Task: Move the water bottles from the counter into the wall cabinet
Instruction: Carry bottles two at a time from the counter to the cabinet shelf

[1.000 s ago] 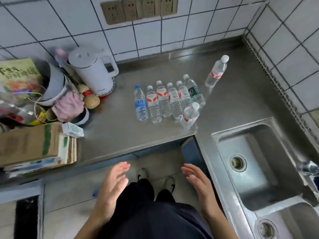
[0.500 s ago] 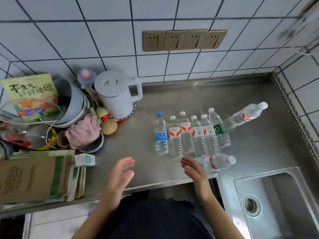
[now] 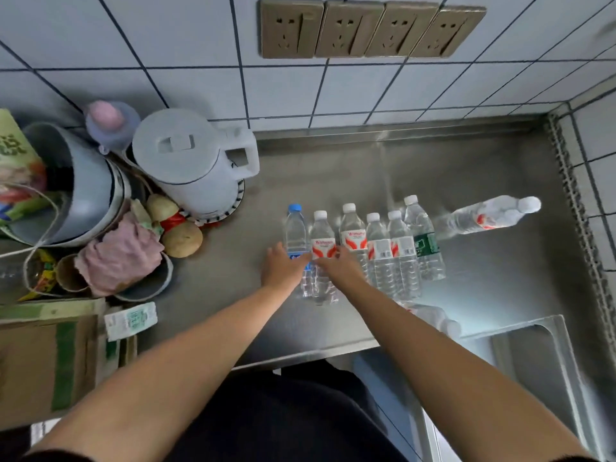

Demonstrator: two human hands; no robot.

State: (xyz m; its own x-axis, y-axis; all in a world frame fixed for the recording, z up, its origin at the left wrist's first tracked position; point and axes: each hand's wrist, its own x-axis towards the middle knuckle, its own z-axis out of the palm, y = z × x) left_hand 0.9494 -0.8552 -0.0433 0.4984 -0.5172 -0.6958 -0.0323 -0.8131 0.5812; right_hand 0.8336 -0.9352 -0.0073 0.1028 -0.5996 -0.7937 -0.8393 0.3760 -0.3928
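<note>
Two grips meet at the left end of a row of water bottles. The left grip (image 3: 283,268) curls round the lower label of the blue-capped bottle (image 3: 296,228), first in the row, which stands upright on the steel desk (image 3: 333,175). The right grip (image 3: 340,265) lays its fingers across the red-labelled bottle (image 3: 322,243) just beside it; whether it has closed round that bottle I cannot tell. Three white-capped bottles (image 3: 376,251) and a green-labelled bottle (image 3: 425,243) carry the row on to the right, side by side. A lone bottle (image 3: 483,216) sits apart, its cap towards the right wall. A blurred bottle (image 3: 433,318) lies near the desk's front edge, beside the sink (image 3: 550,348). A white kettle (image 3: 193,168) stands well to the left, with a potato (image 3: 181,240) and a pink cloth (image 3: 120,255) nearby.
</note>
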